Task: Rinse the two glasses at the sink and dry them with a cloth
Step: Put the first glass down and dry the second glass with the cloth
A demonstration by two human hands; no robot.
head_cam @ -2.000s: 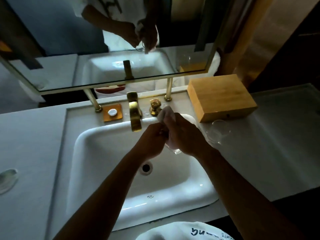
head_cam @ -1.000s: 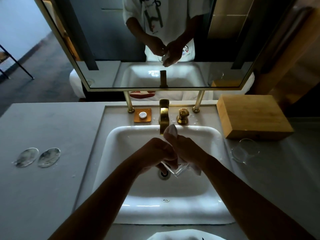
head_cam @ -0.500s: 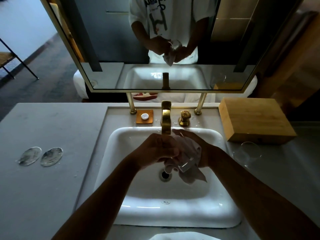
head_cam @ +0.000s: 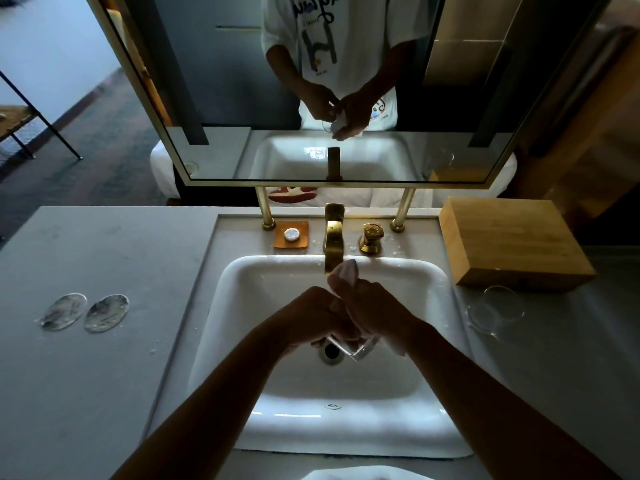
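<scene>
Glass, clear, tilted, cloth-wrapped

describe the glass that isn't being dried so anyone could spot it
Start at the white sink and look right to the wooden box on the counter. The clear glass stands alone in front of the box, untouched, unlike the one in the hands over the drain.

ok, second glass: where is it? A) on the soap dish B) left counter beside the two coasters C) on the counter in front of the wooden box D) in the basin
C: the second glass lies on the counter just in front of the wooden box, right of the sink.
</scene>
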